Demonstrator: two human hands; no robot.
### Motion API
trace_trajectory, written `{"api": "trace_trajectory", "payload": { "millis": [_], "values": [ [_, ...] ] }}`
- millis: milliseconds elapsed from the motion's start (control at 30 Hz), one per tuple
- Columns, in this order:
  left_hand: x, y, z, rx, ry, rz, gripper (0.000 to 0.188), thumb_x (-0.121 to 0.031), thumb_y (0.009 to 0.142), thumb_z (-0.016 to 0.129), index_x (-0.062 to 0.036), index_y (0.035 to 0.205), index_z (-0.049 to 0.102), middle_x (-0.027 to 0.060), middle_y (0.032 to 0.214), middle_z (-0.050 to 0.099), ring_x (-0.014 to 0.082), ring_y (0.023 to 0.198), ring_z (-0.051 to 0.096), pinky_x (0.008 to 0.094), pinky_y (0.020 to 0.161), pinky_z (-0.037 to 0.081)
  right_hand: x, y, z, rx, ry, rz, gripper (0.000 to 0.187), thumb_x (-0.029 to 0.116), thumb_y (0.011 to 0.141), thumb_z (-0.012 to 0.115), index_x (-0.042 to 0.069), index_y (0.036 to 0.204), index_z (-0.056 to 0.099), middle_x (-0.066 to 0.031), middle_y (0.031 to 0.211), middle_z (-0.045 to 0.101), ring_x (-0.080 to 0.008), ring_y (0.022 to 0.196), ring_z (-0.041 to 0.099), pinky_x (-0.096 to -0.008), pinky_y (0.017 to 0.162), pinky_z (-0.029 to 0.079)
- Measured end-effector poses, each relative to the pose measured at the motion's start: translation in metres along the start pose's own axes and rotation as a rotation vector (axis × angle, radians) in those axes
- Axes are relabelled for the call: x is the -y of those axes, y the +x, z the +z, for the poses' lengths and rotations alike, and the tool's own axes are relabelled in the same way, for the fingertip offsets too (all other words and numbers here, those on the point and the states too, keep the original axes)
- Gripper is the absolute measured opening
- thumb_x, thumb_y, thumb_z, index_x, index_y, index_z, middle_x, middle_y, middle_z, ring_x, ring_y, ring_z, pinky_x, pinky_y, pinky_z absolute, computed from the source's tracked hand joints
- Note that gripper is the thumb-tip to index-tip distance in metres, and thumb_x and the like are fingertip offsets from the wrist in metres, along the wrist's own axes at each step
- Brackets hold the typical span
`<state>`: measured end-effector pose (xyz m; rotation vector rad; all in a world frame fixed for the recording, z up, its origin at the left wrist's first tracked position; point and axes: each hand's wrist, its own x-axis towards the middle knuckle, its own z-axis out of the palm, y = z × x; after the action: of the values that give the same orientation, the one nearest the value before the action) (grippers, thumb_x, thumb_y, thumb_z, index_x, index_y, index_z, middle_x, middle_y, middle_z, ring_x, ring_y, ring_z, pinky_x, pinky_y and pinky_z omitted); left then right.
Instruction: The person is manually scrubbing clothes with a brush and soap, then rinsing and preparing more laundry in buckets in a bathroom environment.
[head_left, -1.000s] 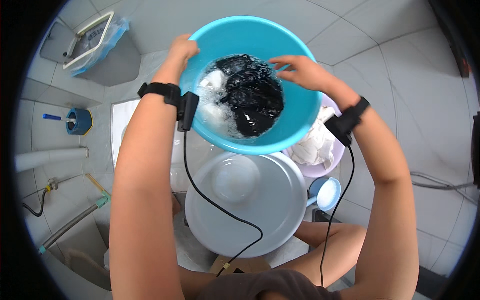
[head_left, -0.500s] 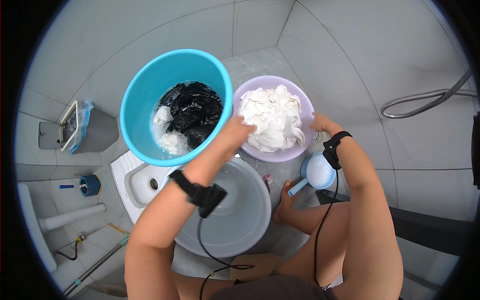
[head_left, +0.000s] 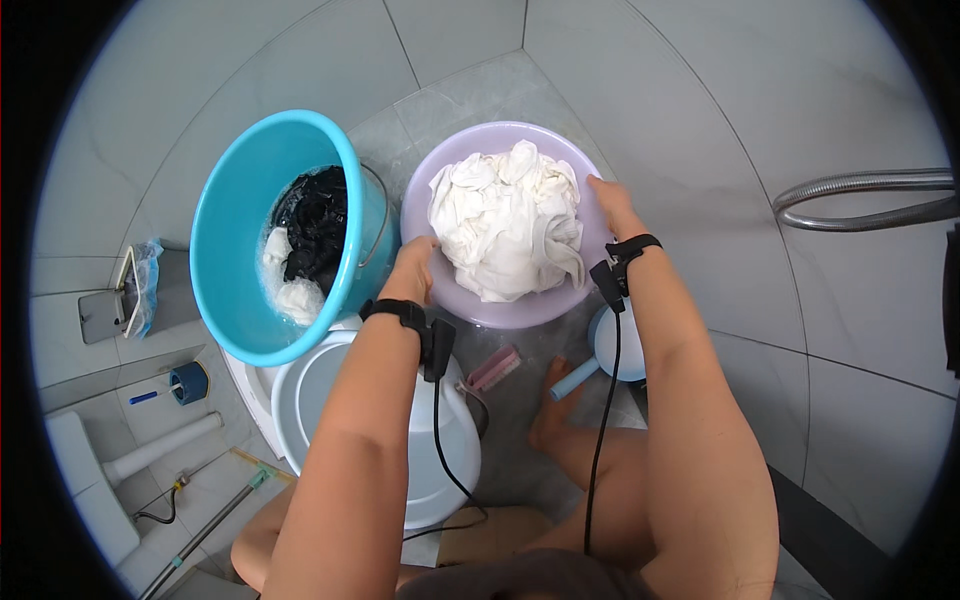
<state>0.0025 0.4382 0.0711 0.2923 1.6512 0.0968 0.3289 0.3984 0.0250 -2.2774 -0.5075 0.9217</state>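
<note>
A lilac basin (head_left: pixel 420 205) heaped with white cloth (head_left: pixel 505 225) is between my hands. My left hand (head_left: pixel 412 270) is closed on its left rim, fingers partly hidden behind the wrist and edge. On the opposite side, my right hand (head_left: pixel 614 208) grips the rim with the thumb over it. To the left stands a turquoise bucket (head_left: pixel 232 240) with a wire handle, holding sudsy water, black cloth (head_left: pixel 318 220) and some white cloth pieces. Below my left wrist is a pale grey bucket (head_left: pixel 445 470), partly covered by my forearm.
A pink brush (head_left: pixel 494 368) lies on the floor by my foot. Beside my right forearm is a light blue dipper (head_left: pixel 622 350). A metal shower hose (head_left: pixel 850 185) loops at the right wall. A grey bin (head_left: pixel 172 290) and a brush holder (head_left: pixel 190 383) stand far left.
My left hand has moved from the cloth to the basin's left rim. The lilac basin now appears further left and larger, and the brush has come into clearer view.
</note>
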Motion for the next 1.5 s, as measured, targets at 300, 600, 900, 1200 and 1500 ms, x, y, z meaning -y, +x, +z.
{"api": "trace_trajectory", "payload": {
  "millis": [300,600,900,1200,1500],
  "values": [
    [0.020,0.016,0.015,-0.075,-0.505,0.239,0.042,-0.015,0.078,0.054,0.0079,0.112,0.045,0.0218,0.109,0.052,0.0349,0.089,0.055,0.0479,0.077,0.042,-0.016,-0.004,-0.022,-0.351,-0.384,-0.187,0.035,0.031,0.064,0.071,-0.002,0.073,0.063,-0.0128,0.068,0.062,-0.0241,0.063,0.058,-0.0353,0.063,0.045],
    [0.022,-0.121,-0.008,0.200,-0.610,0.098,0.025,-0.004,0.080,0.046,0.0002,0.103,0.050,0.0133,0.102,0.054,0.0242,0.090,0.055,0.0407,0.076,0.043,0.094,-0.094,-0.132,-0.435,-0.015,-0.201,0.044,0.029,0.064,0.073,-0.003,0.091,0.059,-0.0084,0.084,0.061,-0.0166,0.072,0.054,-0.0311,0.066,0.044],
    [0.047,-0.259,-0.127,0.321,-0.529,0.387,0.018,-0.002,0.077,0.050,-0.0038,0.095,0.051,0.0069,0.093,0.051,0.0174,0.087,0.051,0.0409,0.081,0.039,0.161,-0.199,-0.132,0.070,0.402,-0.257,0.035,0.015,0.071,0.066,-0.009,0.095,0.057,-0.0149,0.090,0.061,-0.0241,0.075,0.058,-0.0341,0.069,0.045],
    [0.080,-0.288,-0.136,-0.046,-0.139,0.867,0.016,-0.004,0.084,0.049,0.0058,0.097,0.052,0.0103,0.091,0.056,0.0177,0.080,0.054,0.0314,0.075,0.046,0.162,-0.192,-0.094,0.246,0.674,-0.242,0.029,0.008,0.070,0.066,-0.010,0.090,0.057,-0.0168,0.087,0.060,-0.0254,0.074,0.059,-0.0350,0.066,0.048],
    [0.078,-0.269,-0.149,-0.230,-0.031,0.860,0.020,-0.008,0.080,0.056,0.0074,0.093,0.054,0.0101,0.085,0.058,0.0164,0.068,0.056,0.0292,0.066,0.048,0.160,-0.197,-0.107,0.146,0.513,-0.291,0.033,0.012,0.071,0.066,-0.012,0.091,0.055,-0.0179,0.090,0.060,-0.0259,0.076,0.059,-0.0372,0.069,0.047]
  ]
}}
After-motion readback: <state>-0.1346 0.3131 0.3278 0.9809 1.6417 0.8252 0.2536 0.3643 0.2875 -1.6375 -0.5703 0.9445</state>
